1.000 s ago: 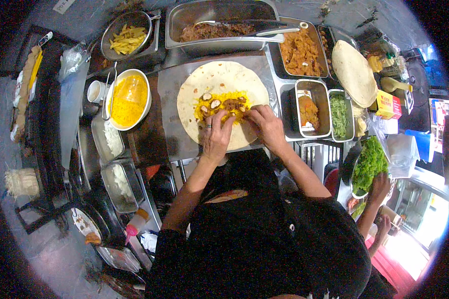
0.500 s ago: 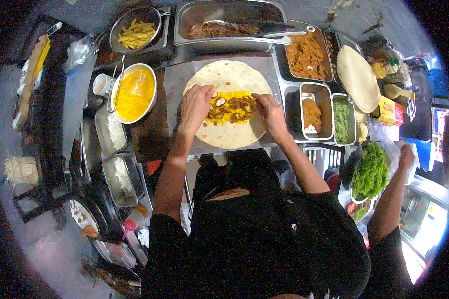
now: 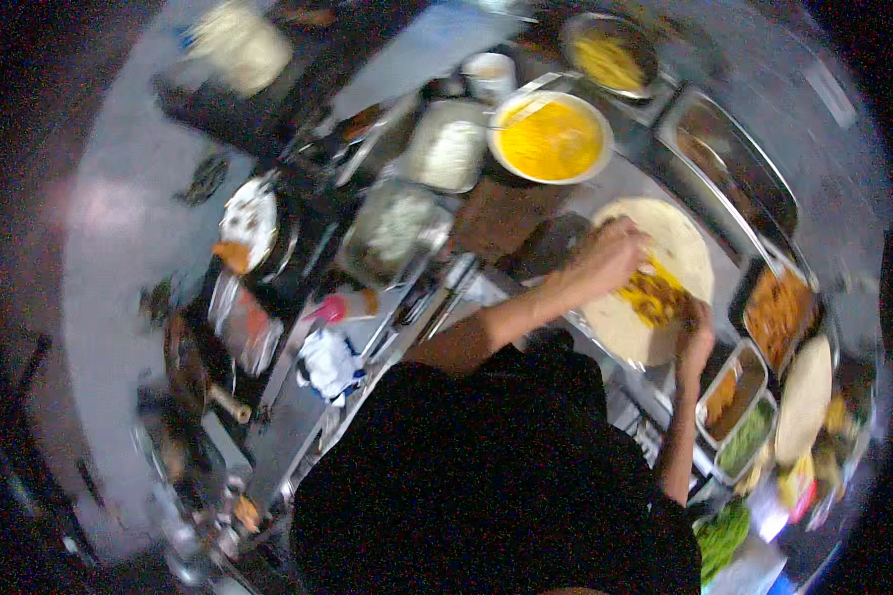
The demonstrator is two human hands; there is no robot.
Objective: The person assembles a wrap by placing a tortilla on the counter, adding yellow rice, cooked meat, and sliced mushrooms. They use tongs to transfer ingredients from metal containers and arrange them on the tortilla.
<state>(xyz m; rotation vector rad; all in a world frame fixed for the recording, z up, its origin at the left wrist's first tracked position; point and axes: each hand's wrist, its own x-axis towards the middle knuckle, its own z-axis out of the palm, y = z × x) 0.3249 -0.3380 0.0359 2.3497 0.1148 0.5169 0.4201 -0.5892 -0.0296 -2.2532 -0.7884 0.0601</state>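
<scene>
A large round tortilla wrap [image 3: 655, 226] lies flat on the work surface, with yellow rice and brown meat pieces [image 3: 653, 293] in a strip across its middle. My left hand [image 3: 613, 256] is over one end of the strip, its fingers bent downward. At the other end, near the tortilla's edge, is my right hand [image 3: 697, 335]. Both hands are smeared by motion, so I cannot make out whether the fingertips grip anything.
Beyond my left hand stand a bowl of yellow rice [image 3: 551, 137] and metal trays of white food [image 3: 454, 151]. Trays of orange-brown filling [image 3: 779, 315] and shredded greens [image 3: 746, 443] flank the right side, beside stacked tortillas [image 3: 802, 402]. A pink-tipped bottle [image 3: 339, 307] lies left.
The whole view has swung toward the left, so the tortilla and trays now appear turned and farther right. Both hands stay at the two ends of the filling.
</scene>
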